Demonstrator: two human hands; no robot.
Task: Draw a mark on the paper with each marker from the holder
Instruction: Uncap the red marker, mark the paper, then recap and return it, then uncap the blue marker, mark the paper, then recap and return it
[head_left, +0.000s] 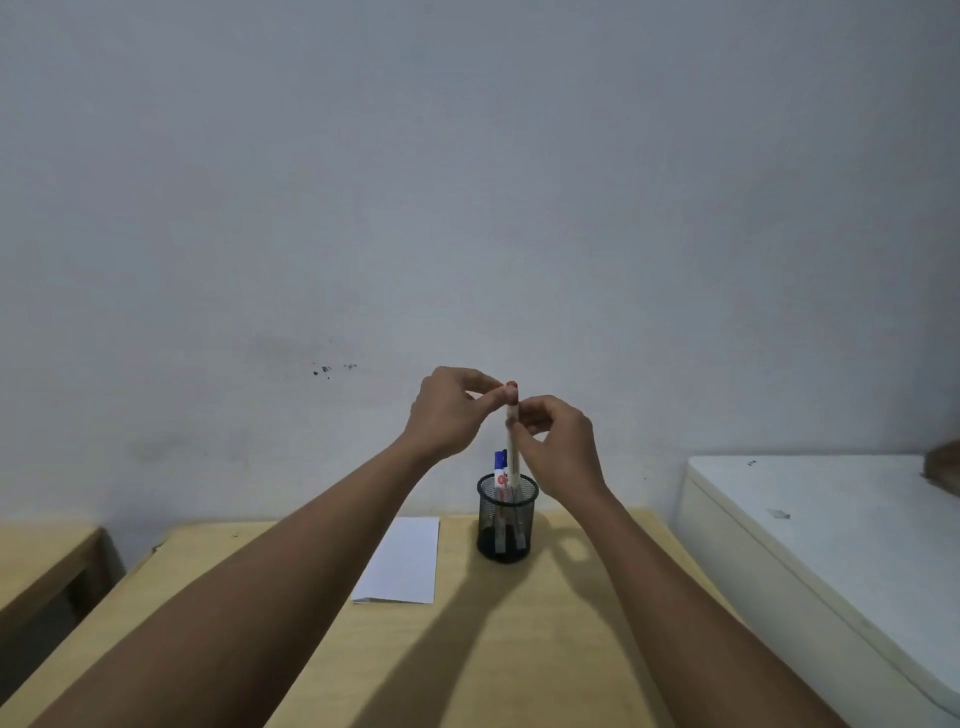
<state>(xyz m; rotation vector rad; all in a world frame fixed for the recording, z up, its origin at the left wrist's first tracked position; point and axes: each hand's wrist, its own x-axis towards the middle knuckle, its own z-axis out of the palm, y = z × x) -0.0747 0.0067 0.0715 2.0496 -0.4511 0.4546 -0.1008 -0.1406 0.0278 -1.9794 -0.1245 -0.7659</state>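
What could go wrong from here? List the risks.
1. Both hands, left hand and right hand, pinch the red-tipped marker right above the mesh holder; a sudden cap release could knock the light holder over.
2. An uncapped tip might smear fingers or the table.
3. The paper lies loose, so it may slide while being marked.

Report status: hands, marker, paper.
Left hand and right hand both pinch red-capped marker above mesh holder. Paper unmarked. Nothing in the way.

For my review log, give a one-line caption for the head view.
Both hands, left and right, grip a red-capped marker upright above the mesh holder; blank paper lies alongside.
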